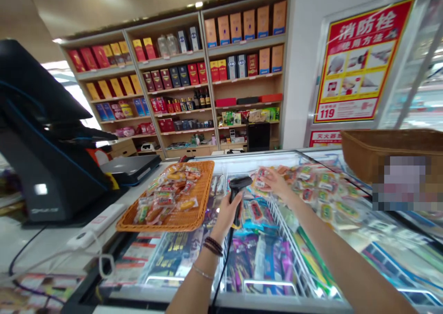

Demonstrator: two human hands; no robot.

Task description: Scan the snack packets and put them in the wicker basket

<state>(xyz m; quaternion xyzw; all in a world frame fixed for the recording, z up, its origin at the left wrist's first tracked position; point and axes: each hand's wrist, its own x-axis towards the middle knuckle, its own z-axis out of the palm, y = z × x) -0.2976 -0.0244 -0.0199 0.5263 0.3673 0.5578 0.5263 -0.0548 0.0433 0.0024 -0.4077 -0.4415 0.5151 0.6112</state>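
My left hand [226, 215] is wrapped round the handle of a black barcode scanner [240, 183], its head tilted toward the right and its cord hanging down. Just right of the scanner, my right hand [274, 181] grips a small clear-wrapped snack packet [260, 179] with a printed label. More wrapped snack packets [313, 185] lie spread over the glass top of the freezer beyond my right hand. To the left, an orange wicker tray [188, 222] holds several wrapped snacks [162, 196]. Both hands are above the freezer's glass.
A dark point-of-sale terminal [44, 148] and a flat black device [133, 168] stand on the left counter, near a white power strip [97, 224]. Wire freezer baskets [294, 258] show through the glass. A brown basket [360, 155] sits at right; shelves [204, 46] of boxed goods stand behind.
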